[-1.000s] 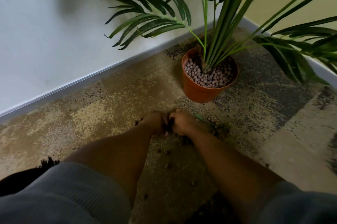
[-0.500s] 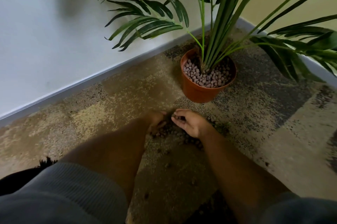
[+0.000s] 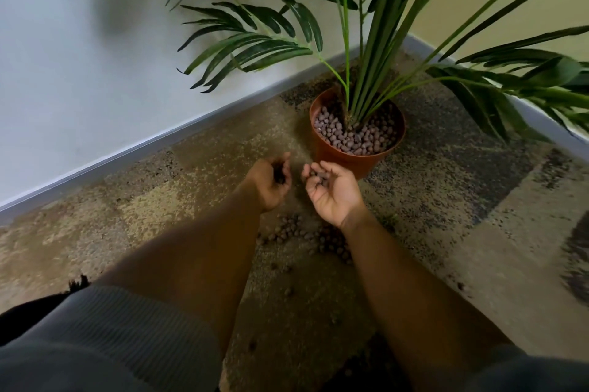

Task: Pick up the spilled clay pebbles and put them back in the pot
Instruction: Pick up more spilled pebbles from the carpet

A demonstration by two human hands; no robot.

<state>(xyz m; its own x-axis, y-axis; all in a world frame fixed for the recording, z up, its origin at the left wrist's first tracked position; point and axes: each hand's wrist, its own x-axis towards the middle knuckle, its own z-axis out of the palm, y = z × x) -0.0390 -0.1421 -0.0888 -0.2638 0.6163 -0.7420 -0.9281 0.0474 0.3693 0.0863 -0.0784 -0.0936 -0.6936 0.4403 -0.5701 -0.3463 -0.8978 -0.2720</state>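
Note:
An orange pot [image 3: 347, 157] with a palm plant stands on the carpet, its top filled with grey-brown clay pebbles [image 3: 353, 133]. My left hand [image 3: 270, 183] is raised, cupped around a dark handful of pebbles, just left of the pot. My right hand [image 3: 333, 192] is palm up beside it, fingers curled over several pebbles, close to the pot's front wall. Spilled pebbles [image 3: 302, 235] lie scattered on the carpet below and between my wrists, with a few stray ones [image 3: 288, 291] nearer to me.
A white wall with a grey skirting board [image 3: 127, 155] runs diagonally on the left and meets another wall behind the pot. Long green fronds [image 3: 255, 47] hang over the pot and to the right. The carpet [image 3: 478, 248] is patterned brown, beige and grey.
Both hands were down on the carpet gathering pebbles. They have since lifted off the floor with pebbles in them and moved up toward the pot.

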